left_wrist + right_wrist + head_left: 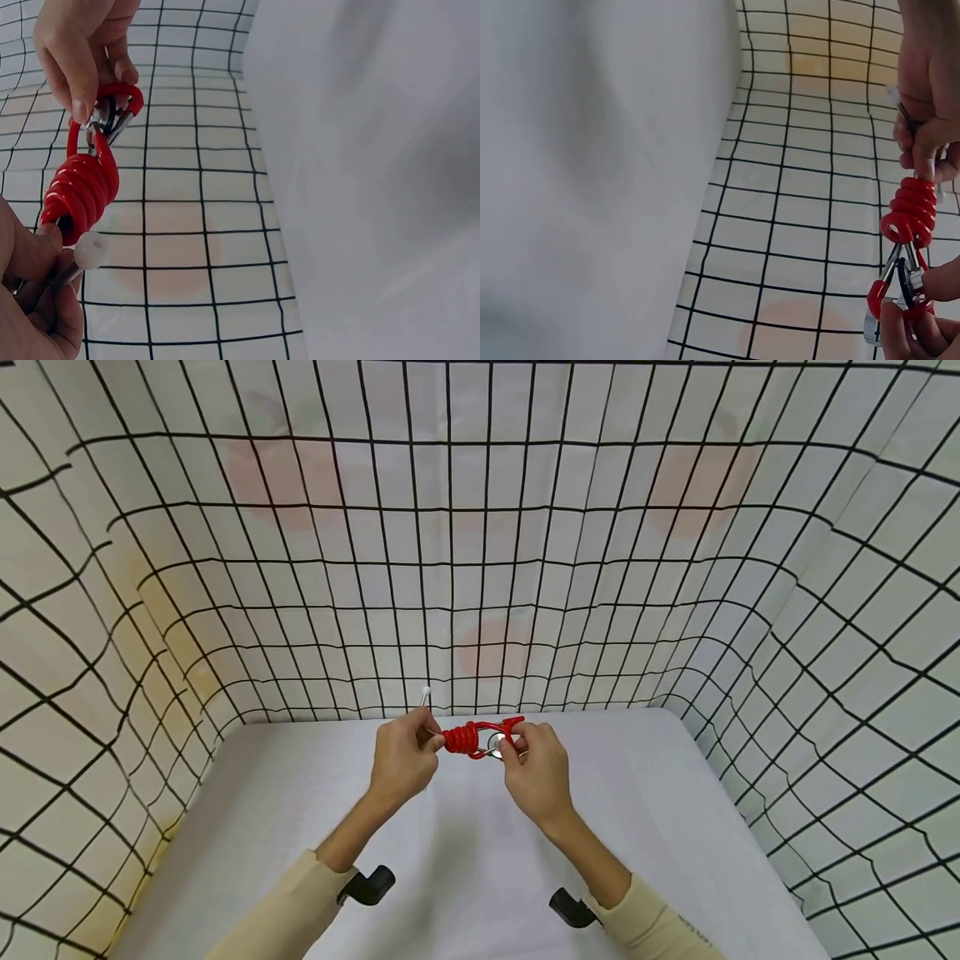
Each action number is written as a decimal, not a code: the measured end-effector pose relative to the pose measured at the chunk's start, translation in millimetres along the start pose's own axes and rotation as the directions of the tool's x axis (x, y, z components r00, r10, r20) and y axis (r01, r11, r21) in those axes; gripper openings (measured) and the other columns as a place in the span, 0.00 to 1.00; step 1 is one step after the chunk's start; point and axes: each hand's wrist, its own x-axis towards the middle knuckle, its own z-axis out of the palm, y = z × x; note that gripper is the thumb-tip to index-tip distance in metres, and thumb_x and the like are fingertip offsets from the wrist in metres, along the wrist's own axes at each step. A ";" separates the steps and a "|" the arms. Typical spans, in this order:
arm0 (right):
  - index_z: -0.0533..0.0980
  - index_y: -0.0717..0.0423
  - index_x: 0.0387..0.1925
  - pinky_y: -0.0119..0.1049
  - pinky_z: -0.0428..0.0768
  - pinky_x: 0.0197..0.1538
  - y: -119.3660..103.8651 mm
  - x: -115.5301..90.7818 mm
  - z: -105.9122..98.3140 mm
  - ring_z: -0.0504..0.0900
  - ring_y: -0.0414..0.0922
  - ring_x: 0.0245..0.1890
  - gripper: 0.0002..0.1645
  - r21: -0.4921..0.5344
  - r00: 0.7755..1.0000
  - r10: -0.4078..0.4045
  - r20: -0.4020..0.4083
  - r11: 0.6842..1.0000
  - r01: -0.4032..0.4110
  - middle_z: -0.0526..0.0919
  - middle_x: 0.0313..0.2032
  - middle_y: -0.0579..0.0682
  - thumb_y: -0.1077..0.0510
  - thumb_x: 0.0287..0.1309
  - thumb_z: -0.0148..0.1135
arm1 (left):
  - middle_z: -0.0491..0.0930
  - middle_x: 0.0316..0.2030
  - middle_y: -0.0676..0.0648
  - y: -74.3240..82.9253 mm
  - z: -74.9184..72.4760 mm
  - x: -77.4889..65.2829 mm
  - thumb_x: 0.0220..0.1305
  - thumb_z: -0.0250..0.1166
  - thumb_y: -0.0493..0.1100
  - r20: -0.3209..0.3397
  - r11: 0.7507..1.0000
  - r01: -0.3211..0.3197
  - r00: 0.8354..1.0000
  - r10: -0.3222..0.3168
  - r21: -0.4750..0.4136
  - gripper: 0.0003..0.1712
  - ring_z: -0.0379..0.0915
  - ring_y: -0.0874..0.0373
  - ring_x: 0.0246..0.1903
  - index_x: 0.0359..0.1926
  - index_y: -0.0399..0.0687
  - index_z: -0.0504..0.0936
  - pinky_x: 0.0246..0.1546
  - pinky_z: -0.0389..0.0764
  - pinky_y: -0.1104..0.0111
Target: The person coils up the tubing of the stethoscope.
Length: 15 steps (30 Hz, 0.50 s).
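A red coiled cord (461, 739) stretches between the two hands, above the white surface. My left hand (405, 756) pinches its left end together with a thin metal rod whose white tip (91, 250) sticks out past the fingers. Thumb and fingers of my right hand (540, 777) grip the other end, where a red loop with a metal bar, like a carabiner clip (131, 94), joins the coil. Inside that loop sits a shiny round metal piece with a dark ring (905, 283); its exact kind is unclear. Fingers partly hide both ends.
Black wire grid (450, 560) rises at the back and both sides, with white sheeting behind it. A white-covered table (262, 793) lies below the hands. Black curved pieces (371, 885) protrude from both beige sleeves.
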 end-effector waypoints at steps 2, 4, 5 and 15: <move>0.80 0.66 0.46 0.34 0.82 0.33 0.0 -2.2 1.6 0.81 0.45 0.30 0.13 -0.004 1.000 -0.025 -0.013 1.000 0.025 0.78 0.33 0.54 0.65 0.59 0.69 | 0.86 0.24 0.45 -0.9 0.0 0.0 0.58 0.67 0.25 -0.006 1.000 0.000 1.000 0.000 0.001 0.08 0.75 0.58 0.21 0.28 0.40 0.81 0.21 0.77 0.68; 0.80 0.66 0.46 0.36 0.84 0.34 -0.7 -3.7 2.0 0.82 0.45 0.30 0.14 0.009 0.999 -0.039 -0.025 0.999 0.039 0.78 0.33 0.55 0.65 0.59 0.69 | 0.86 0.24 0.45 -1.9 0.0 -0.2 0.58 0.67 0.25 -0.011 1.000 0.001 1.000 -0.001 0.001 0.08 0.75 0.58 0.21 0.28 0.39 0.81 0.21 0.77 0.68; 0.80 0.66 0.46 0.37 0.84 0.34 -0.6 -4.2 2.3 0.83 0.46 0.31 0.14 0.014 0.999 -0.044 -0.029 0.999 0.044 0.78 0.34 0.55 0.65 0.59 0.69 | 0.86 0.24 0.45 -2.5 0.0 -0.4 0.58 0.68 0.25 -0.013 1.000 0.002 1.000 -0.002 0.003 0.08 0.75 0.58 0.21 0.28 0.39 0.81 0.21 0.77 0.68; 0.78 0.63 0.53 0.37 0.84 0.37 -2.1 -5.4 0.3 0.79 0.44 0.37 0.29 0.025 0.998 0.032 0.049 0.999 -0.033 0.78 0.38 0.52 0.54 0.52 0.78 | 0.86 0.25 0.45 -5.2 -0.8 -0.4 0.59 0.68 0.26 -0.022 1.000 0.000 1.000 0.000 -0.005 0.07 0.74 0.57 0.21 0.29 0.39 0.81 0.22 0.77 0.68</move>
